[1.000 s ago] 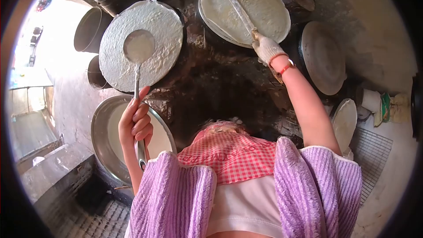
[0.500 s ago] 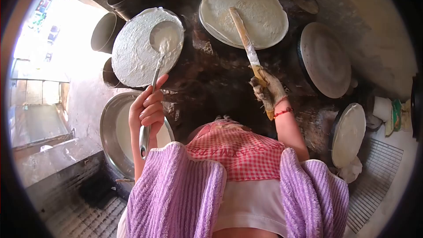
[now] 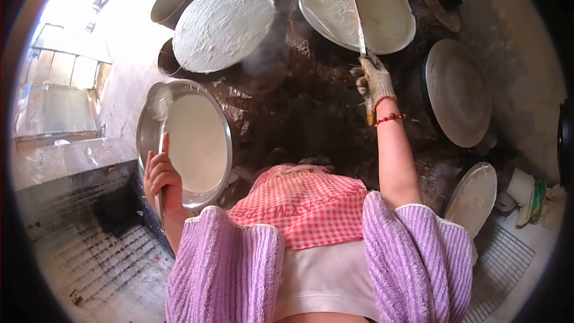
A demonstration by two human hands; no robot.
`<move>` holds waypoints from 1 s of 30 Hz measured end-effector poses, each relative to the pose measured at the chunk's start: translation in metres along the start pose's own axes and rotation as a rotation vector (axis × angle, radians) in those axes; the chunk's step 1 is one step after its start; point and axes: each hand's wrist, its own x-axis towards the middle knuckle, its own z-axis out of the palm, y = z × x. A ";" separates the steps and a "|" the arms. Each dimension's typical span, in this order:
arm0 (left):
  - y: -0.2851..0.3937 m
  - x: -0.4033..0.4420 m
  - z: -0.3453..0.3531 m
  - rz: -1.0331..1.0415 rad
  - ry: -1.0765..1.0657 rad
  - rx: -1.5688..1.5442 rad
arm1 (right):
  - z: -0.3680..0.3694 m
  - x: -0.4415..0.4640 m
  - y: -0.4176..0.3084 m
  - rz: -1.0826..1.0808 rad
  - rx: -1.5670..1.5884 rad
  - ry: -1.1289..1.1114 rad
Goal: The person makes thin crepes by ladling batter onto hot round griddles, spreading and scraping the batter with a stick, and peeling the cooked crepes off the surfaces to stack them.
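Note:
My left hand point(image 3: 162, 180) is closed round the handle of a metal ladle point(image 3: 162, 110), whose bowl is over the left rim of a steel basin point(image 3: 227, 161) of white batter. My right hand point(image 3: 378, 81), in a dirty knit glove, grips a long flat spatula point(image 3: 359, 21). Its blade lies over a round thin pancake point(image 3: 335, 0) on the upper right griddle. Another round sheet of white batter point(image 3: 224, 27) covers the upper left griddle, with neither hand touching it.
A bare round griddle lid or pan point(image 3: 459, 93) stands at the right. Below it is a round white sheet point(image 3: 473, 198) near a wire rack point(image 3: 505, 263). Two metal pots point(image 3: 173, 3) are at the upper left. A ledge point(image 3: 72, 161) runs along the left.
My left hand has moved the ladle from the left griddle down to the basin. My right hand, still holding the spatula, has moved up, with the blade over the right griddle's pancake.

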 end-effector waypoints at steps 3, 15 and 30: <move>0.041 -0.029 -0.008 0.160 -0.067 0.020 | 0.009 -0.031 0.002 -0.225 -0.234 0.060; 0.190 -0.074 -0.078 0.168 0.512 1.063 | 0.243 -0.197 0.083 0.600 -0.444 -0.794; 0.342 0.038 -0.271 -0.052 0.929 1.875 | 0.330 -0.178 0.219 0.342 -1.021 -0.723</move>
